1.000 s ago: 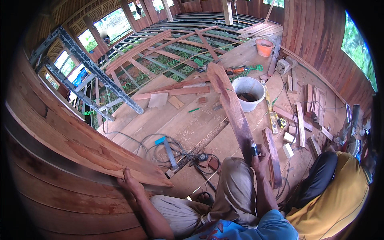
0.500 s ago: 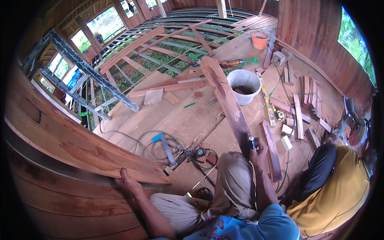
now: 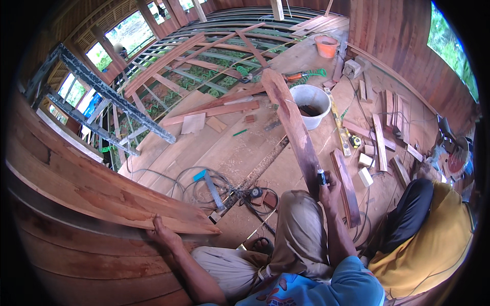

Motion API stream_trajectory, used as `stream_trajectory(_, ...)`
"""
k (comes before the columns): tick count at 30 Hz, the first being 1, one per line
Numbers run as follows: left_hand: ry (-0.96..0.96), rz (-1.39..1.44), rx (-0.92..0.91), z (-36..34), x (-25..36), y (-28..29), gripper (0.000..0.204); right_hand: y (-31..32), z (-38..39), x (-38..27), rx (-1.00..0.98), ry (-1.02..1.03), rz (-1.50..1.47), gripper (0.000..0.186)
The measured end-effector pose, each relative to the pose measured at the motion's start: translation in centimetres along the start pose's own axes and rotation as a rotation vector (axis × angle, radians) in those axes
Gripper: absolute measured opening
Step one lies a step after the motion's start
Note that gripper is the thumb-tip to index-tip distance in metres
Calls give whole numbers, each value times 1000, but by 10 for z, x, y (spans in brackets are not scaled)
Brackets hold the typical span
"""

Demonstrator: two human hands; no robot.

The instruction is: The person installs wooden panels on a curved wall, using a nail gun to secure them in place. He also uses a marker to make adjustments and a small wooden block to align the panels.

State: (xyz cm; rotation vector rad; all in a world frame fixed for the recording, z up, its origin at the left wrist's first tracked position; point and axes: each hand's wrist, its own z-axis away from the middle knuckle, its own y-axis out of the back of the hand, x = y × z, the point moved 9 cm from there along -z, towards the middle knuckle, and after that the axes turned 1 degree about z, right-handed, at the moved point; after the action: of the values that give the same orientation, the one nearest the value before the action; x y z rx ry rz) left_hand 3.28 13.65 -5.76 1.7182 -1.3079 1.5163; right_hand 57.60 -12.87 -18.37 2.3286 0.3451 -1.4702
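Observation:
My left hand (image 3: pixel 162 233) is closed on the lower edge of a wide reddish-brown plank (image 3: pixel 97 191), which leans along the plank wall at my left. In my right hand (image 3: pixel 331 189), closed beside my raised knee, is a small black-and-white cylinder (image 3: pixel 321 177); its exact kind is unclear. That hand also lies against the edge of a long narrow board (image 3: pixel 296 130) with a ragged far end, reaching away from me. The board's near end is hidden behind my knee and hand, so whether my fingers grip it too cannot be made out. A shorter dark board (image 3: pixel 346 188) lies just to the right.
A white bucket (image 3: pixel 324 121), yellow spirit level (image 3: pixel 337 120) and tape measure (image 3: pixel 355 142) stand or lie beyond. A square (image 3: pixel 213 189) rests among cables at left-centre. Another person (image 3: pixel 426 239) sits close at my right, near a power saw (image 3: pixel 457 160). Open floor joists (image 3: pixel 199 71) stretch behind.
The view has shifted slightly. The far end of the narrow board has swung a little to the right. Both hands keep their holds.

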Motion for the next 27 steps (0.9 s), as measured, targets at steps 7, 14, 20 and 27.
stream_trajectory(7,-8,-109,89,-2,-6,13,50,-4,7,23,5,-134,-267,9)
stream_trajectory(14,-62,-45,-24,-19,-19,14,46,22,12,77,100,-383,-122,20)
stream_trajectory(20,-52,-60,-25,-13,-14,11,49,72,43,130,226,-440,-7,32)
stream_trajectory(27,-52,-87,-18,-10,-11,9,45,114,99,189,232,-784,126,32)
